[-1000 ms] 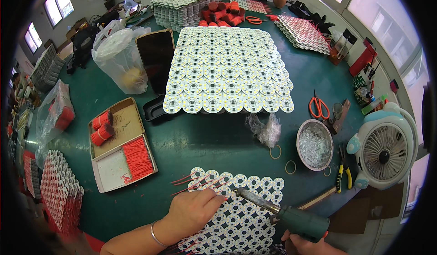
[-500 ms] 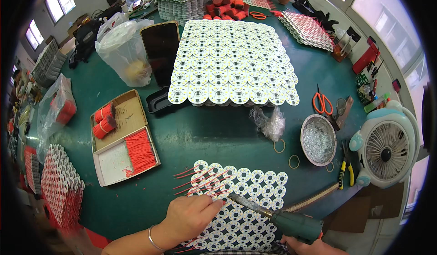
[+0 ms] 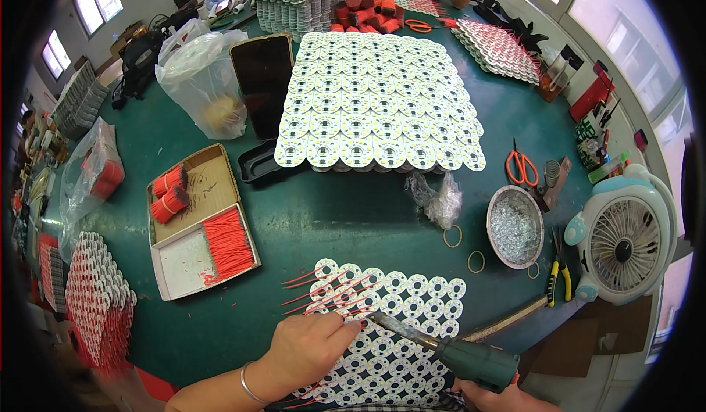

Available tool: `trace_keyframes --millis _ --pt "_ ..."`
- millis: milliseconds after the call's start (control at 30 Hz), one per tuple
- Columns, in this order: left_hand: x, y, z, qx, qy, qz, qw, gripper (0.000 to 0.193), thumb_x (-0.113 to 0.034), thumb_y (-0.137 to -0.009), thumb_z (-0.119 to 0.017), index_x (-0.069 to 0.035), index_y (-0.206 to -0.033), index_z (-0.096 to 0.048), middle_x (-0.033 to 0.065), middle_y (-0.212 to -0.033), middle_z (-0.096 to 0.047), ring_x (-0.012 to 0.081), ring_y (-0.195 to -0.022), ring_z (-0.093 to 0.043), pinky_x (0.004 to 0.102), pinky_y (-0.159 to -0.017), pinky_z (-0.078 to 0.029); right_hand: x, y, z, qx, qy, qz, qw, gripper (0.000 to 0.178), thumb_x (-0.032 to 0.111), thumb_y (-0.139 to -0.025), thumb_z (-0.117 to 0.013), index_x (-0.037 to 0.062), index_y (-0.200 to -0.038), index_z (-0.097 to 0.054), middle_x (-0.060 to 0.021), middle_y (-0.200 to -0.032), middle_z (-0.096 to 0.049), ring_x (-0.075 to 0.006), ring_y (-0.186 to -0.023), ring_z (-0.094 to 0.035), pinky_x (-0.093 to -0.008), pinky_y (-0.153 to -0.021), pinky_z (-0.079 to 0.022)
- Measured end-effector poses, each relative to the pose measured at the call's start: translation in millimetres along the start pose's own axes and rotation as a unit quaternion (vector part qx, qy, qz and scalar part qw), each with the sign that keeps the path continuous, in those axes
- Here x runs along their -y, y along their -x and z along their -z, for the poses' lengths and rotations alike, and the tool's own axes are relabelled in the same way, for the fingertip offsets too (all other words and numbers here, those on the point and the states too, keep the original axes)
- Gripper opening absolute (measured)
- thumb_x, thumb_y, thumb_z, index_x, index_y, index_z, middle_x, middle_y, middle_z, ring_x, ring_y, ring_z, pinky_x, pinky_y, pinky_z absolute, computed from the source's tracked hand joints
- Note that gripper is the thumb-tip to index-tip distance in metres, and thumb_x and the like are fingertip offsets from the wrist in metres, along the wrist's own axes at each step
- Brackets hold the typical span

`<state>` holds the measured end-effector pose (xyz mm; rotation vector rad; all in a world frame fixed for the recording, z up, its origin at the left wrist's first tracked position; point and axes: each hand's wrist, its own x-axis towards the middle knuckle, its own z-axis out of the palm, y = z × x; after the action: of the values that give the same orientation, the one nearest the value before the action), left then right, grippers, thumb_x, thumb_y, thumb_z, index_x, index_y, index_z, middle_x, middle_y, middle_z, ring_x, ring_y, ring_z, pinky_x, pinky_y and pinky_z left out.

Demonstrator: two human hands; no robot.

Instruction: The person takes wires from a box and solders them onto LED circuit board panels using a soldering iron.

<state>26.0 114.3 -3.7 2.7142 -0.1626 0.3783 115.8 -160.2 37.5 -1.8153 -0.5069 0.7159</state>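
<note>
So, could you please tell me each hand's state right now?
Left hand: closed over circuit boards; any held item unclear.
Right hand: closed, holding green soldering gun.

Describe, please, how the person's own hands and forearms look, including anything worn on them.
The left hand is ungloved, with a thin, shiny, silver-coloured bangle around its wrist and no sleeve on the visible forearm. The right hand also looks gloveless, though partly hidden, and no sleeve shows.
</note>
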Motion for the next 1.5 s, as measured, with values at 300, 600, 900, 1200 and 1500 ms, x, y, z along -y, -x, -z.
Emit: trace_keyframes --millis 300,600,900,1200,1500 --pt "3 0 2 -0.002 0.030 0.016 0.999 0.018 -0.010 -0.068 -0.058 -0.010 -0.085 -0.063 0.0004 -0.062 -0.046 0.0131 -0.050 -0.052 0.0262 -0.042 -0.041 1 -1 -5 -0.010 -0.056 -0.017 0.998 0.038 0.005 -0.074 -0.065 -0.0025 -0.110 -0.052 -0.0079 -0.094 -0.059 -0.0136 -0.073 -0.055 -0.0267 -0.065 -0.045" --pt "1 -2 1 -0.005 0.029 0.021 0.999 0.017 -0.010 -0.068 -0.058 -0.010 -0.084 -0.064 0.0008 -0.062 -0.046 0.0137 -0.051 -0.052 0.0267 -0.042 -0.041 0 -6 -5 0.003 0.114 0.131 0.985 0.045 0.005 -0.073 -0.065 -0.0031 -0.114 -0.048 -0.0091 -0.092 -0.061 -0.0146 -0.076 -0.056 -0.0281 -0.068 -0.046" --pt "-1 -2 2 -0.001 0.017 0.022 1.000 0.015 -0.010 -0.068 -0.059 -0.010 -0.083 -0.063 0.0007 -0.062 -0.046 0.0131 -0.050 -0.052 0.0266 -0.042 -0.041 -3 -3 5 0.005 0.195 0.203 0.960 0.035 0.007 -0.075 -0.066 -0.0032 -0.107 -0.054 -0.0099 -0.089 -0.060 -0.0150 -0.069 -0.058 -0.0293 -0.060 -0.047" --pt "-8 1 5 0.004 0.012 -0.011 1.000 0.017 -0.011 -0.069 -0.059 -0.009 -0.085 -0.063 0.0004 -0.064 -0.045 0.0123 -0.051 -0.051 0.0257 -0.041 -0.039 2 7 8 -0.006 0.119 0.092 0.989 0.033 0.004 -0.073 -0.066 -0.0021 -0.104 -0.056 -0.0119 -0.094 -0.061 -0.0204 -0.080 -0.060 -0.0309 -0.070 -0.047" --pt "-7 3 3 0.017 0.006 -0.008 1.000 0.017 -0.010 -0.069 -0.058 -0.008 -0.086 -0.063 0.0011 -0.065 -0.045 0.0128 -0.051 -0.051 0.0258 -0.042 -0.039 5 8 1 -0.011 0.060 0.029 0.998 0.033 0.011 -0.073 -0.069 -0.0019 -0.101 -0.057 -0.0131 -0.096 -0.062 -0.0222 -0.081 -0.059 -0.0312 -0.072 -0.046"
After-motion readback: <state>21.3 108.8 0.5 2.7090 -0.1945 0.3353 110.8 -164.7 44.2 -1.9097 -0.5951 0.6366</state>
